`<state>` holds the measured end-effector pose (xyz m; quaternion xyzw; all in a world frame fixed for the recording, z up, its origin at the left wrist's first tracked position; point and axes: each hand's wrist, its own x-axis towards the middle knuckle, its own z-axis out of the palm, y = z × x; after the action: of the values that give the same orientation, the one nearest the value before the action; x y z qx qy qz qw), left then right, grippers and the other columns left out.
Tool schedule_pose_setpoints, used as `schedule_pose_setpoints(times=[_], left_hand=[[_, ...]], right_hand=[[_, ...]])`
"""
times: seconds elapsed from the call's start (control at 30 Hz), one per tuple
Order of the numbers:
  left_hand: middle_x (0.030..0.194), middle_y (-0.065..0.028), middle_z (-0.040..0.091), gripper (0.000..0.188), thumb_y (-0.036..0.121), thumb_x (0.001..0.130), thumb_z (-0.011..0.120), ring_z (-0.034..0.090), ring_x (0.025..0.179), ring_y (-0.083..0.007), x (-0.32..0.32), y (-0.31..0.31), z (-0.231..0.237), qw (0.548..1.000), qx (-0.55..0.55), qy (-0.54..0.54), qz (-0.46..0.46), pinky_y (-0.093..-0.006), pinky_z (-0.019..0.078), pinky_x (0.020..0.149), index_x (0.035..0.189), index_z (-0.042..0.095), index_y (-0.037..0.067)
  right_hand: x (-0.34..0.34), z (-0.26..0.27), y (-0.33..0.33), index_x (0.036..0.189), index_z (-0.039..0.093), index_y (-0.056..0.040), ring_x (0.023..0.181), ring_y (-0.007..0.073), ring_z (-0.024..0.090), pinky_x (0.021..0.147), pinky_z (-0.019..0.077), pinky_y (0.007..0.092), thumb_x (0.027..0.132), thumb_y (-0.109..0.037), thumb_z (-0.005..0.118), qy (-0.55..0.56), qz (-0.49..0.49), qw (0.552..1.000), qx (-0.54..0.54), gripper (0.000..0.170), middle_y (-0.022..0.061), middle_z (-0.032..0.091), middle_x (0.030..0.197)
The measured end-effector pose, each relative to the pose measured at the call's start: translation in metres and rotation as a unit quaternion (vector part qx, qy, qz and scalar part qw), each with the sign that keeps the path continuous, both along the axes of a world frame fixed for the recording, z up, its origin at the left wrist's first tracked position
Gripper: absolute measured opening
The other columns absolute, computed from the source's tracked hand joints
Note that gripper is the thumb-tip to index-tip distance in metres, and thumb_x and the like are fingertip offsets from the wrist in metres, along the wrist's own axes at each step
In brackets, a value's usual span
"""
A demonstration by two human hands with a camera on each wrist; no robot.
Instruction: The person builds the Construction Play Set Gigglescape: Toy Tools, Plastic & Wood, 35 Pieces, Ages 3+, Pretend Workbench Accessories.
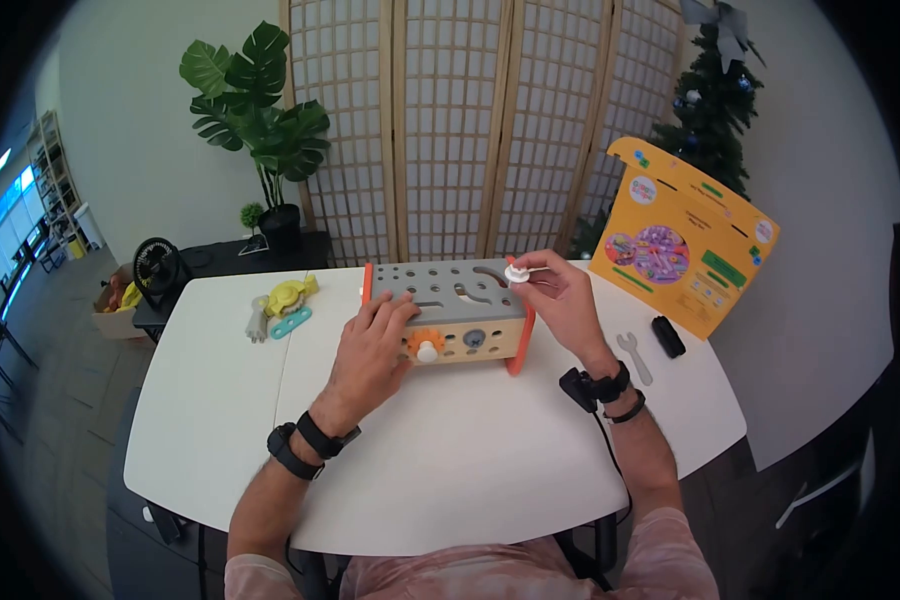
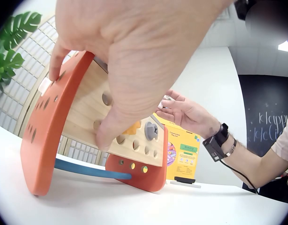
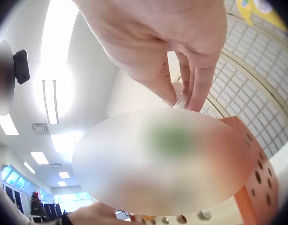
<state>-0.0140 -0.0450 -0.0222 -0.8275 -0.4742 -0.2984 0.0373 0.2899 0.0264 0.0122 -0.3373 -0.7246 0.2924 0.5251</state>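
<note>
A toy workbench [image 1: 425,285] stands on the table, with a grey holed top, wooden front and orange-red side panels [image 2: 45,136]. Its front bears an orange gear [image 1: 412,341] with a white knob [image 1: 427,351] and a grey cross-slotted screw head [image 1: 474,339]. My left hand [image 1: 368,340] holds the bench's left part, fingers over the top and thumb down the wooden front. Above the top's right end, my right hand [image 1: 560,300] pinches a small white plastic piece [image 1: 515,274] with a round flange between thumb and fingers. Fingers partly cover that piece in the right wrist view.
On the right of the white table [image 1: 450,470] lie a grey toy wrench [image 1: 633,358] and a black object [image 1: 668,337], before a yellow box [image 1: 685,240]. A yellow toy piece [image 1: 288,296], a teal holed strip [image 1: 291,322] and grey pieces [image 1: 257,322] lie left. A cable trails from my right wrist.
</note>
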Motion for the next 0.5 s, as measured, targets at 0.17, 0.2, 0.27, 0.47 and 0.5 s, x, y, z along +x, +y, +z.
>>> schedule_pose_setpoints(times=[0.17, 0.2, 0.27, 0.47, 0.5], left_hand=[[0.155, -0.0134, 0.055, 0.081, 0.003, 0.072, 0.092, 0.046, 0.149, -0.0413, 0.000, 0.001, -0.001, 1.000, 0.010, 0.005, -0.002, -0.0494, 0.0435, 0.120, 0.141, 0.052, 0.008], [0.155, -0.0134, 0.055, 0.081, 0.003, 0.072, 0.092, 0.046, 0.149, -0.0413, 0.000, 0.001, -0.001, 1.000, 0.007, 0.004, -0.003, -0.0494, 0.0435, 0.120, 0.141, 0.052, 0.008], [0.155, -0.0132, 0.055, 0.082, 0.002, 0.071, 0.092, 0.046, 0.149, -0.0409, 0.001, 0.001, -0.001, 1.000, 0.005, 0.006, 0.002, -0.0487, 0.0437, 0.120, 0.142, 0.052, 0.008], [0.154, -0.0136, 0.055, 0.081, 0.002, 0.072, 0.092, 0.046, 0.149, -0.0408, 0.001, 0.001, -0.002, 1.000, 0.002, 0.007, 0.003, -0.0484, 0.0433, 0.121, 0.142, 0.052, 0.008], [0.154, -0.0136, 0.055, 0.081, 0.002, 0.072, 0.092, 0.046, 0.149, -0.0408, 0.001, 0.001, -0.001, 1.000, 0.002, 0.008, 0.003, -0.0484, 0.0433, 0.121, 0.142, 0.052, 0.008]], right_hand=[[-0.002, -0.018, 0.002, 0.112, 0.069, 0.0003, 0.102, 0.0186, 0.075, 0.100, 0.0565, 0.0334, 0.094, -0.003, 0.080, -0.071, -0.061, 0.994, 0.060, 0.021, 0.0088, 0.078, 0.102], [-0.002, -0.018, 0.001, 0.112, 0.069, 0.0003, 0.102, 0.0186, 0.075, 0.100, 0.0565, 0.0334, 0.094, -0.003, 0.080, -0.072, -0.062, 0.994, 0.058, 0.021, 0.0088, 0.078, 0.102], [-0.001, -0.015, -0.002, 0.110, 0.069, -0.0003, 0.096, 0.0188, 0.074, 0.097, 0.0570, 0.0331, 0.093, -0.004, 0.081, -0.108, -0.069, 0.988, 0.086, 0.021, 0.0098, 0.078, 0.099], [0.004, -0.012, 0.002, 0.106, 0.071, 0.0006, 0.089, 0.0183, 0.073, 0.088, 0.0577, 0.0321, 0.092, -0.003, 0.082, -0.098, -0.037, 0.990, 0.092, 0.019, 0.0101, 0.080, 0.100], [0.005, -0.011, 0.003, 0.106, 0.071, 0.0006, 0.089, 0.0183, 0.073, 0.088, 0.0577, 0.0321, 0.092, -0.003, 0.082, -0.097, -0.037, 0.990, 0.091, 0.019, 0.0101, 0.080, 0.100]])
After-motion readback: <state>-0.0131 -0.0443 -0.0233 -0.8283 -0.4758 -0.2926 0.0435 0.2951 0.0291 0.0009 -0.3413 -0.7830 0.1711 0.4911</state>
